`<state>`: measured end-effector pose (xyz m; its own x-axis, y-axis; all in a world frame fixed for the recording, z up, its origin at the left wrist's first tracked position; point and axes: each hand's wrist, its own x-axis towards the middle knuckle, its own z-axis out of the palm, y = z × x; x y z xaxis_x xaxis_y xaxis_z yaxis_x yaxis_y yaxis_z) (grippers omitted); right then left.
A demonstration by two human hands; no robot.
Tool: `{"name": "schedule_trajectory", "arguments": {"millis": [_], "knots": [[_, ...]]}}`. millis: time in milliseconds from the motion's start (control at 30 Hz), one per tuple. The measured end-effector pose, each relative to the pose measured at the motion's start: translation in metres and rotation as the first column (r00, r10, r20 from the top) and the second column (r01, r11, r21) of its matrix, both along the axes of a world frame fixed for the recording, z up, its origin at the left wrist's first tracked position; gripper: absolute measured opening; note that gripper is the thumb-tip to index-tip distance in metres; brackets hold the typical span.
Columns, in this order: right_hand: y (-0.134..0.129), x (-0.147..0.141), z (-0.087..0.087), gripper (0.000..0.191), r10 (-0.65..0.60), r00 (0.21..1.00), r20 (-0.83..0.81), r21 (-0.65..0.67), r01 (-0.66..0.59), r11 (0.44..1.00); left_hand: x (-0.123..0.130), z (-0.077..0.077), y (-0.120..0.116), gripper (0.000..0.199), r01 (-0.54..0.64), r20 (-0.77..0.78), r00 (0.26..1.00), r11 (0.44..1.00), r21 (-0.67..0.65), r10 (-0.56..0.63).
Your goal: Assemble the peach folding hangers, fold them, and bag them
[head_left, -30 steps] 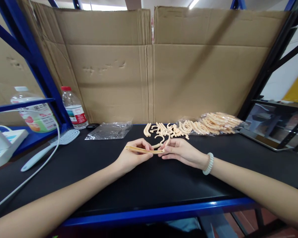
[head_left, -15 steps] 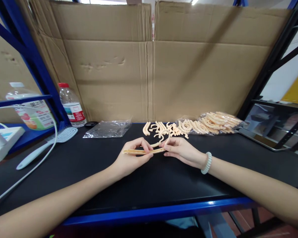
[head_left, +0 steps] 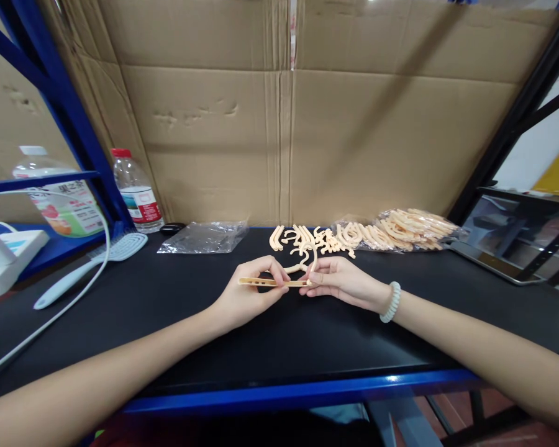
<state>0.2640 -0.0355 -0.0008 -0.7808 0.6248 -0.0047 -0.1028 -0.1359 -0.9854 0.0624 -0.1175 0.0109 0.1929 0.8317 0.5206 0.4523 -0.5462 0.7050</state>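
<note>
Head view: both hands are occupied, close together above the near-middle of the worktop (head_left: 279, 347). The left hand (head_left: 250, 288) pinches a pale strip (head_left: 256, 282) between thumb and fingers. The strip lies roughly level, with its slotted side facing the wearer; that hold appears to leave the slots in sight. The right hand (head_left: 338, 282) is closed at the strip's other end, gripping a curved hook (head_left: 315, 256) that stands upright from the fingers. Strip and hook meet at the right fingertips, presumably so that one hand steadies each piece; whether they are joined cannot be told.

Just beyond the hands lies another hooked piece (head_left: 294, 269), partly hidden by the fingers. Behind it, loose pale pieces (head_left: 326, 239) are spread near the cardboard (head_left: 205, 143), seemingly within easy reach. To their right, a filled bag (head_left: 414, 230) holds more of the same. A flat plastic bag (head_left: 202, 238) lies to the left. The hairbrush (head_left: 93, 264) and bottle (head_left: 137, 192) sit at the left side, apart from the pieces.
</note>
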Motion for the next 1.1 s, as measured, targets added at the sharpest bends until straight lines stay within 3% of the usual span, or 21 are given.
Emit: {"name": "schedule_trajectory", "arguments": {"millis": [333, 533, 667, 867, 1100], "knots": [[-0.008, -0.008, -0.002, 0.026, -0.105, 0.994, -0.035, 0.15, 0.11, 0.983, 0.004, -0.001, -0.001, 0.014, -0.03, -0.027, 0.999, 0.999, 0.021, 0.031], [-0.015, -0.012, -0.001, 0.025, -0.2, 0.98, -0.013, 0.302, 0.195, 0.933, 0.005, -0.002, 0.0, 0.011, -0.061, 0.0, 0.998, 0.998, 0.031, 0.061], [-0.016, -0.013, -0.002, 0.021, -0.221, 0.974, -0.045, 0.365, 0.222, 0.904, 0.006, -0.002, -0.001, 0.011, -0.035, 0.087, 0.995, 0.999, -0.032, 0.037], [-0.017, -0.014, -0.004, 0.022, -0.236, 0.968, -0.089, 0.38, 0.252, 0.89, 0.011, -0.001, -0.006, 0.013, -0.028, 0.164, 0.985, 0.991, -0.129, 0.05], [-0.02, -0.012, 0.001, 0.026, -0.2, 0.971, -0.128, 0.328, 0.232, 0.916, 0.01, 0.001, -0.003, 0.017, -0.082, 0.258, 0.959, 0.985, -0.15, 0.119]]}}
